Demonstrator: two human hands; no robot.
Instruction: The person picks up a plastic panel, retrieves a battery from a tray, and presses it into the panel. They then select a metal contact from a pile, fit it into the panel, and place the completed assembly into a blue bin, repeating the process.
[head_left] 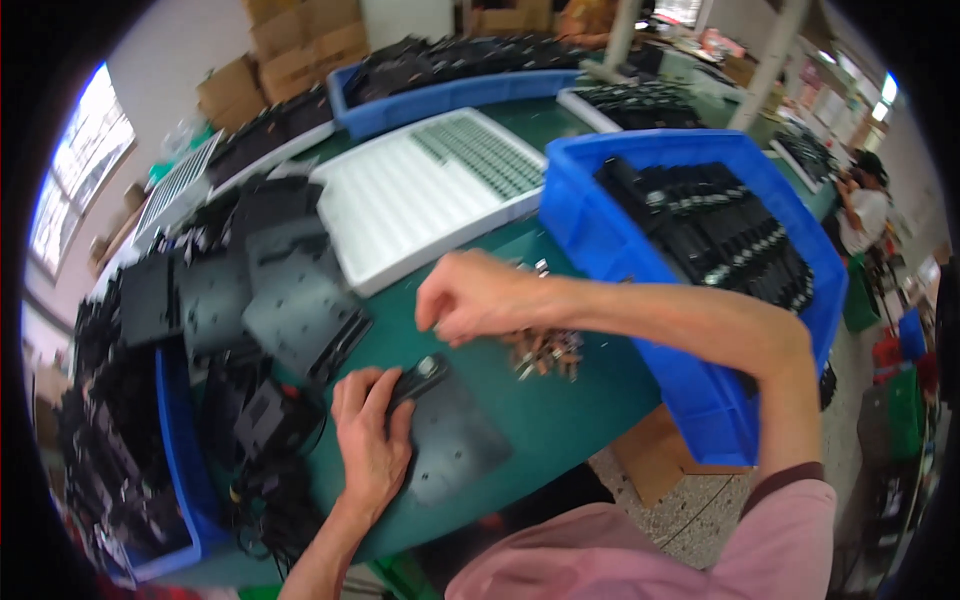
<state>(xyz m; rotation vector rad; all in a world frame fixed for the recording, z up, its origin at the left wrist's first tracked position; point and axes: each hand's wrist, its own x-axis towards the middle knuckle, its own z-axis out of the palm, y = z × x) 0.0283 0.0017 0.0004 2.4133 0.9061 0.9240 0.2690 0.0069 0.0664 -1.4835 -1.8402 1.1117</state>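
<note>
A dark, smooth plate [455,450] with small holes lies on the green table in front of me. Along its far left side runs a black arm-like piece [425,373] with a round metal fitting at its end. My left hand [370,430] is closed around this black piece, thumb on its near side. Just beyond the fitting, my right hand [475,298] hovers with its fingers pinched together; what they hold, if anything, is hidden. A loose pile of small copper-coloured and silvery parts [545,352] lies under my right forearm.
Stacked dark plates [290,290] lie to the left, beside a blue bin [178,450] and black parts. A white tray [375,225] with rows of small pieces stands ahead. The blue bin [575,215] at right holds black assemblies. People sit farther off.
</note>
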